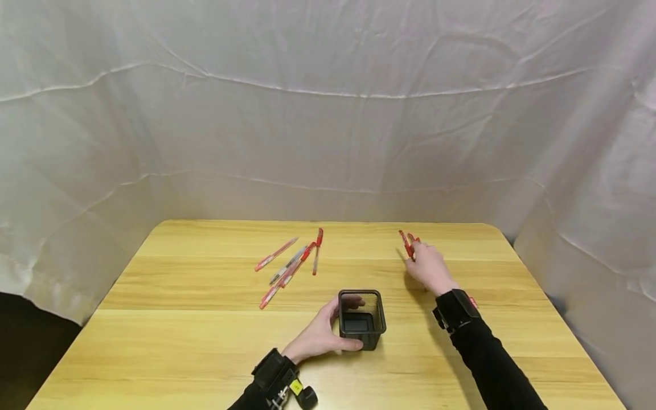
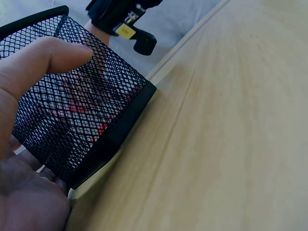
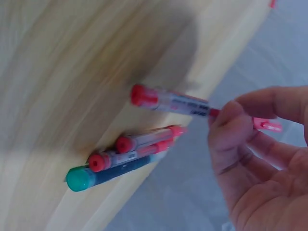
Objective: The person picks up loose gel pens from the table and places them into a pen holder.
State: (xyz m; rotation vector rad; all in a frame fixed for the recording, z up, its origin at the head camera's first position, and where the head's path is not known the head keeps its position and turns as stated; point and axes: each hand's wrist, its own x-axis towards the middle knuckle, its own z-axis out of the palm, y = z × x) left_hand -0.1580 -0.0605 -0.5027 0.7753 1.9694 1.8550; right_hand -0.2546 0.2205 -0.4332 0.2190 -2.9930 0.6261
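My left hand (image 1: 320, 333) grips a black mesh pen holder (image 1: 362, 341), thumb on its near side and fingers around the far side. The holder stands upright on the table with nothing visible inside. In the left wrist view the thumb lies across the holder's mesh wall (image 2: 86, 115). Toward the back right, my right hand (image 1: 430, 267) pinches a red pen (image 3: 180, 104) between thumb and forefinger, above the table. Under it in the right wrist view lie two red pens (image 3: 139, 154) and a green-ended pen (image 3: 115, 173), side by side.
Left of centre, several loose pens lie on the wooden table (image 1: 169, 341), including a red-capped pen (image 1: 318, 250), a pink pen (image 1: 277, 254) and a grey pen (image 1: 288, 266). A pale curtain (image 1: 328, 142) hangs behind the table's back edge.
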